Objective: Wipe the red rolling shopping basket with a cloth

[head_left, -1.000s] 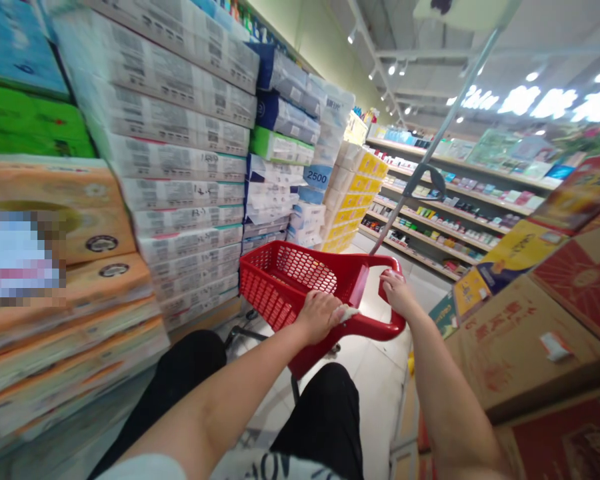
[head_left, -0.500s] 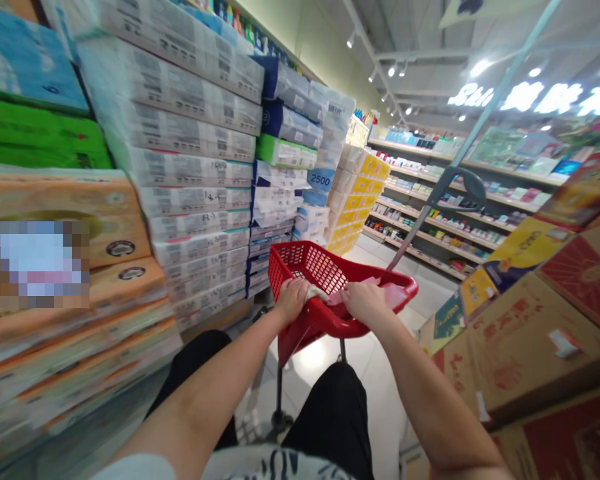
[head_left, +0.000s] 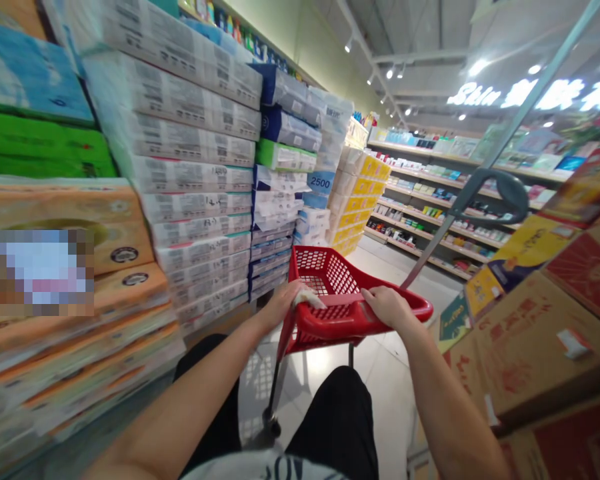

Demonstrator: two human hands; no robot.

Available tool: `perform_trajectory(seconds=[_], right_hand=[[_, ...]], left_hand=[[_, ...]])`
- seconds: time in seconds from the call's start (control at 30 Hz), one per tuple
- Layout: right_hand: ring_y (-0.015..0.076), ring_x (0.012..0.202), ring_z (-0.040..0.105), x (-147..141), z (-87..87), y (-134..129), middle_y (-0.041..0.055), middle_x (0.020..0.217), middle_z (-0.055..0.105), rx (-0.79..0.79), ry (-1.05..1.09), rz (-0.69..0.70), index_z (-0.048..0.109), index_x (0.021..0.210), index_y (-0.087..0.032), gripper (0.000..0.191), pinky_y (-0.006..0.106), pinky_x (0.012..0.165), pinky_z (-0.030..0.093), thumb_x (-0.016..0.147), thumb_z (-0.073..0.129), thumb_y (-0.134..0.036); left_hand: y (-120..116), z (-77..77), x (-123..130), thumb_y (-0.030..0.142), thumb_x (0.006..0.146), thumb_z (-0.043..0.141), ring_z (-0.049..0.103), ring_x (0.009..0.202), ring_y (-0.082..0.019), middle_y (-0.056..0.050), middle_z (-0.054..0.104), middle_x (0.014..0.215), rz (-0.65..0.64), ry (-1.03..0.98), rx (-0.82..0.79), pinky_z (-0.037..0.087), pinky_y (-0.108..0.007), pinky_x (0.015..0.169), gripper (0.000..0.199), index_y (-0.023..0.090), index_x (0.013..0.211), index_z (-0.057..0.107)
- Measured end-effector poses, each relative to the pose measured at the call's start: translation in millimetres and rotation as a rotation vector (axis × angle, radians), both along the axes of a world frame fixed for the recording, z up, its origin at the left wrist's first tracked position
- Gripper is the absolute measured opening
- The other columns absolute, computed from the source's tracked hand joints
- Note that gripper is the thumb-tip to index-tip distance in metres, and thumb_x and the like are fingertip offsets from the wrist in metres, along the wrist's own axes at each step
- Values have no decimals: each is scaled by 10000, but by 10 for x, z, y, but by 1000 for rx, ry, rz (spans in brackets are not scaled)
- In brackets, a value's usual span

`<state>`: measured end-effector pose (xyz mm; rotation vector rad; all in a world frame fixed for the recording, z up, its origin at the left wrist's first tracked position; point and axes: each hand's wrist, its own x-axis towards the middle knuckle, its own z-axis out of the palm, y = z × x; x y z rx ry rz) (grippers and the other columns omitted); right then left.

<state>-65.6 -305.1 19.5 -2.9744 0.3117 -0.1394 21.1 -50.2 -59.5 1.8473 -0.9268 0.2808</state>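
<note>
A red plastic shopping cart (head_left: 365,325) with a perforated basket stands in front of my legs. My left hand (head_left: 281,303) is closed at its left rim, with a crumpled whitish cloth (head_left: 310,299) poking out from under the fingers and lying against the handle. My right hand (head_left: 389,307) is wrapped over the handle's right side, thumb pointing inward. A pinkish strip (head_left: 347,299) runs along the handle between both hands. Rising from the cart's right side is a pole (head_left: 435,240) with a grey loop handle (head_left: 500,193).
Stacked tissue packs (head_left: 200,173) line the left, orange packs (head_left: 60,233) nearest me. Yellow-and-white packs (head_left: 357,200) stand farther on. Cardboard boxes (head_left: 525,340) crowd the right side. Shelves of small goods (head_left: 430,187) stand at the back, across a tiled floor (head_left: 380,253).
The cart has swung slightly to the right and turned, along with the pole. My hands are farther apart, the right one having moved right. The pink material near it looks flatter.
</note>
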Motion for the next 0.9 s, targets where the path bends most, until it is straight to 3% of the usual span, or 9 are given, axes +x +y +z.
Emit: perform_trajectory(seconds=[0.17,0.37,0.57,0.67,0.77,0.9], right_hand=[[248,992,636,-33,42,-6,97,1029,701,3,-3,-46,704,869,-188,521,313,819,432,962,296,-498],[279,996,636,-15,61,102,111,1028,697,31,-5,-129,706,916,-200,576,373,830,450,962,255,-557],[291,981,642,8,35,154,115,996,703,47,-21,-174,698,906,-202,591,402,835,455,952,255,-591],[291,986,642,55,24,206,134,1004,699,44,-31,-199,700,930,-182,608,397,845,457,952,253,-594],[287,982,645,111,19,262,153,1009,698,49,-36,-225,698,960,-165,605,402,864,454,951,263,-585],[285,992,644,133,19,308,162,1005,699,53,-53,-245,698,954,-166,604,413,879,449,956,251,-572]], left_hand=[[19,62,-227,425,955,310,600,1034,-200,-71,682,1052,-12,-59,-12,467,-366,979,422,193,925,661],[-61,244,-303,360,970,242,603,843,-185,-53,667,836,130,-92,43,490,-360,853,465,190,787,634],[-10,259,-334,317,972,262,577,869,-191,-55,659,871,107,-272,191,453,-371,869,420,189,855,645],[-25,216,-263,257,973,191,569,877,-194,-73,650,885,213,-266,170,450,-378,880,454,183,851,622],[-118,217,-336,276,969,239,548,874,-220,-86,626,848,374,-321,236,437,-416,872,416,183,809,611],[-205,284,-473,319,962,319,539,884,-222,-75,634,837,395,-475,359,394,-430,898,364,198,810,627]])
